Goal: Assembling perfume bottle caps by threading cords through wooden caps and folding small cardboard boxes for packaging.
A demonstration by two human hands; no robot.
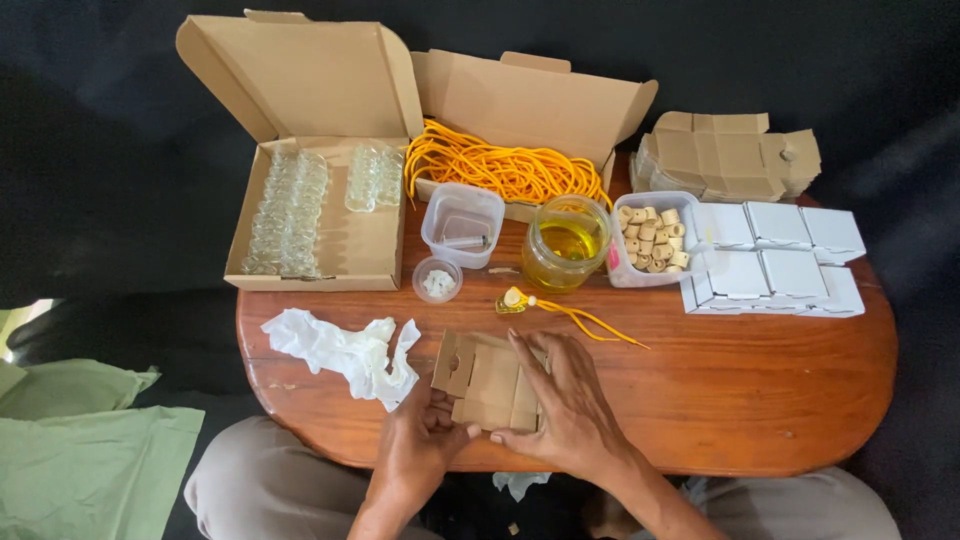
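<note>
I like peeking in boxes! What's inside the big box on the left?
The left box holds rows of small clear glass bottles. Much of its cardboard floor shows bare. Anything beneath the bottles is hidden.
</note>
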